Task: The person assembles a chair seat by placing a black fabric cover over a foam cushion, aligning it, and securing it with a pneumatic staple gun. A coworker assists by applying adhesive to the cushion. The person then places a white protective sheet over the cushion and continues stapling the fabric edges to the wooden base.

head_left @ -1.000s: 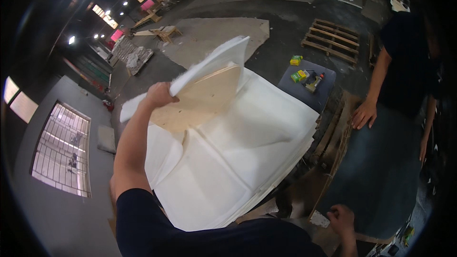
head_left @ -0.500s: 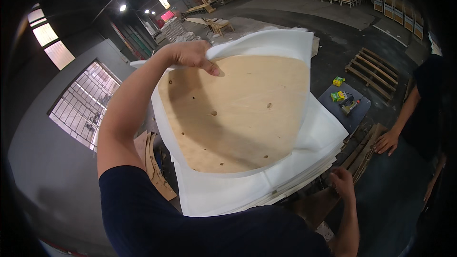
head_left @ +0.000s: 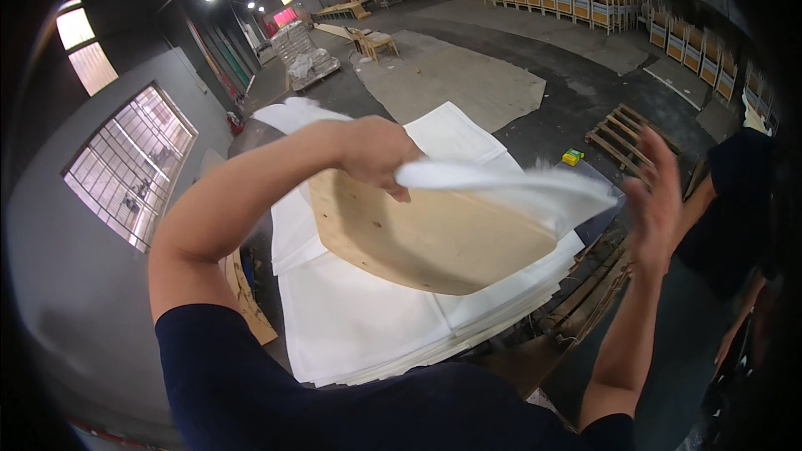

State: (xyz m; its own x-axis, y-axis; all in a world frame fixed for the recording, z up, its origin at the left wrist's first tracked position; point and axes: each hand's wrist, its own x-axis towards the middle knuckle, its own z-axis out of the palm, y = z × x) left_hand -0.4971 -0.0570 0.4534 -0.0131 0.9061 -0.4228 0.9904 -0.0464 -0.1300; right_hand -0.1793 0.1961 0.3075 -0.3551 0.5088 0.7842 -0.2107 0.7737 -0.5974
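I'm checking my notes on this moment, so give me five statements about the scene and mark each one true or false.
1. The left hand grips a wooden board by its upper edge. True.
2. The right hand lies flat on the white stack. False: it is raised to the right of the board, fingers open.
3. The barred window is on the right side of the picture. False: it is on the left.
4. A small yellow and green box shows to the right, beyond the white stack. True.
5. The sleeves of the person at work are white. False: they are dark blue.
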